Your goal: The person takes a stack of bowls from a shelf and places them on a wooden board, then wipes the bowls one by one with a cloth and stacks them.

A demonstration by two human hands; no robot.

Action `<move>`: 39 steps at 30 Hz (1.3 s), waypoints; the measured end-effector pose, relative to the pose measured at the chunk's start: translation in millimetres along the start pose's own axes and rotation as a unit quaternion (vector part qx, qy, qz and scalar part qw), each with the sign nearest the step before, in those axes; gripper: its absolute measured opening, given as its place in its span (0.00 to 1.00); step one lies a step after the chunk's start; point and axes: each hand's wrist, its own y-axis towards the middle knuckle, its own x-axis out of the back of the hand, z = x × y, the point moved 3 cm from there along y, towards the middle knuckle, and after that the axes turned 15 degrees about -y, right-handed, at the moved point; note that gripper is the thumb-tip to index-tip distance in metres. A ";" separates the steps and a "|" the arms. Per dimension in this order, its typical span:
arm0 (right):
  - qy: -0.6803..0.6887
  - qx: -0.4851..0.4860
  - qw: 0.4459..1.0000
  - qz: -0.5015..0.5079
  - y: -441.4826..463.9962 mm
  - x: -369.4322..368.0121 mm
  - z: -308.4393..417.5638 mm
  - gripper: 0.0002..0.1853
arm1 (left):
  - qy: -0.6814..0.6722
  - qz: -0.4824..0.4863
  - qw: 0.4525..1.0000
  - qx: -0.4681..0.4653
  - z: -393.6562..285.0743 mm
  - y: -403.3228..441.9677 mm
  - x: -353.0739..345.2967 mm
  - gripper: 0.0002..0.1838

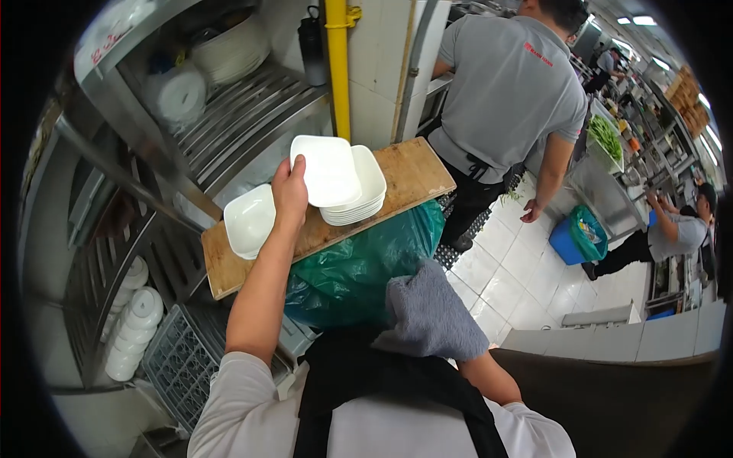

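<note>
My left hand [292, 191] grips a white square dish [327, 169] by its left edge, thumb on top. Partly beneath that dish, a stack of white square bowls [359, 206] stands on a wooden board [416, 174]. Another white bowl [250, 221] rests on the board's left part, beside my forearm. A grey cloth [434, 313] covers my right hand, whose fingers are hidden under it, in front of my apron. Below the board hangs a green plastic bag [366, 263].
Metal shelving [252, 114] with plates and a black bottle [311, 47] is at the upper left. White bowls [136, 336] and a grey rack [179, 366] are lower left. A co-worker [508, 91] stands beyond the board; another person [679, 233] is at right, near a blue bin [563, 243].
</note>
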 end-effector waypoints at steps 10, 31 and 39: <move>0.034 -0.014 0.998 -0.048 -22.8 -5.2 -16.8 0.23 | 0.177 0.023 0.981 0.079 52.9 15.7 18.7 0.22; 0.074 0.000 0.996 -0.043 -0.3 10.6 -6.7 0.21 | 0.552 0.159 0.806 -0.143 -62.4 -53.4 100.5 0.17; 0.085 0.073 0.994 -0.014 13.0 -7.6 -0.7 0.20 | 0.655 0.237 0.708 -0.111 -46.3 -75.8 148.3 0.13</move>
